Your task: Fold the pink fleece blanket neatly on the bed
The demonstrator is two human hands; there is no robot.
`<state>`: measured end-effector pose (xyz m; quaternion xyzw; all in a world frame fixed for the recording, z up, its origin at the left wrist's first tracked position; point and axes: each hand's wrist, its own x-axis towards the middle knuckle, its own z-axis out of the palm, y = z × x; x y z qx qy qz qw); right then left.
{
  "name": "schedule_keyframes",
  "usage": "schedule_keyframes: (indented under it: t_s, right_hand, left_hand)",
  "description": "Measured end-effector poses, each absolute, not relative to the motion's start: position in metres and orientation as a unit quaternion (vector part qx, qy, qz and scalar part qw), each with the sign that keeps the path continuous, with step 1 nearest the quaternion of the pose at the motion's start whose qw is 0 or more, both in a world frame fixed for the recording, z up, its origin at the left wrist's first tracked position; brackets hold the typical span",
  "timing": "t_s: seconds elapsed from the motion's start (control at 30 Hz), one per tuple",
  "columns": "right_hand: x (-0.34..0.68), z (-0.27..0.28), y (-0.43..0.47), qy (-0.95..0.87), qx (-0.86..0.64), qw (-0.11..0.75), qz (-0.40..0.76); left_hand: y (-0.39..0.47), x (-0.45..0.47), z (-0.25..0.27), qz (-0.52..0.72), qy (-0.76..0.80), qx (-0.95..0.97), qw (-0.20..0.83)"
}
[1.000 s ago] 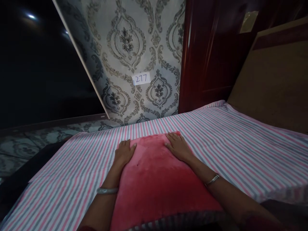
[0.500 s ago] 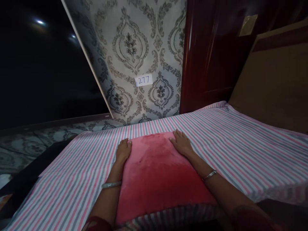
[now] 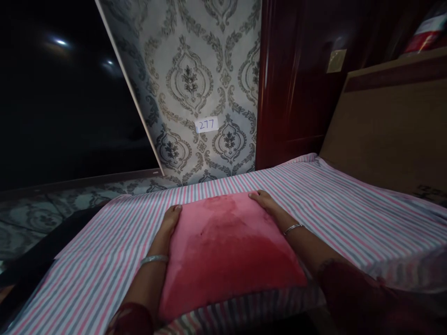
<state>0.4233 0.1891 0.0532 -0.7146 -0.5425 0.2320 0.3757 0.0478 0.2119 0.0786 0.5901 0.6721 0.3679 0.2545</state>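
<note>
A pink-red square cushion (image 3: 230, 246), with a soft, plush-looking surface in lighter and darker patches, lies on the striped cloth in front of me. My left hand (image 3: 171, 217) holds its far left corner, thumb on top and fingers curled over the edge. At the far right corner, my right hand (image 3: 264, 201) grips it in the same way, its fingers mostly hidden behind the edge. Each wrist wears a silver bangle.
A pink, grey and white striped cloth (image 3: 335, 214) covers the table. Behind stand a patterned wall with a paper label (image 3: 206, 124) reading 277 and a dark screen (image 3: 70, 102) on the left. A cardboard box (image 3: 391, 125) stands at the right, with a bottle (image 3: 426, 32) above it.
Both hands have gone from lying flat along the cushion's sides to gripping its far corners, fingers now curled round the edge. The view has shifted slightly right and up.
</note>
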Motion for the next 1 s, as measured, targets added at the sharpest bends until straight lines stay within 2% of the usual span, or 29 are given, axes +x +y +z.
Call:
schedule_keyframes:
  t_s: [0.1, 0.23, 0.37, 0.5, 0.63, 0.9, 1.0]
  right_hand:
    - [0.424, 0.057, 0.188, -0.533, -0.708, 0.406, 0.221]
    - [0.423, 0.06, 0.19, -0.523, -0.715, 0.429, 0.177]
    - [0.423, 0.052, 0.195, -0.508, -0.739, 0.41, 0.168]
    - [0.422, 0.041, 0.2, -0.503, -0.755, 0.38, 0.18]
    - [0.424, 0.04, 0.202, -0.518, -0.749, 0.361, 0.202]
    - [0.434, 0.06, 0.198, -0.537, -0.706, 0.332, 0.321]
    - [0.434, 0.07, 0.191, -0.549, -0.692, 0.347, 0.315]
  left_hand:
    - [0.208, 0.041, 0.083, 0.378, 0.658, 0.584, 0.289]
    - [0.21, 0.042, 0.087, 0.387, 0.664, 0.586, 0.257]
    - [0.22, 0.048, 0.084, 0.367, 0.692, 0.579, 0.226]
    - [0.225, 0.051, 0.079, 0.349, 0.709, 0.563, 0.242]
    - [0.222, 0.05, 0.081, 0.355, 0.696, 0.542, 0.31]
    - [0.214, 0.05, 0.099, 0.349, 0.617, 0.477, 0.52]
    - [0.208, 0.05, 0.107, 0.359, 0.585, 0.466, 0.558]
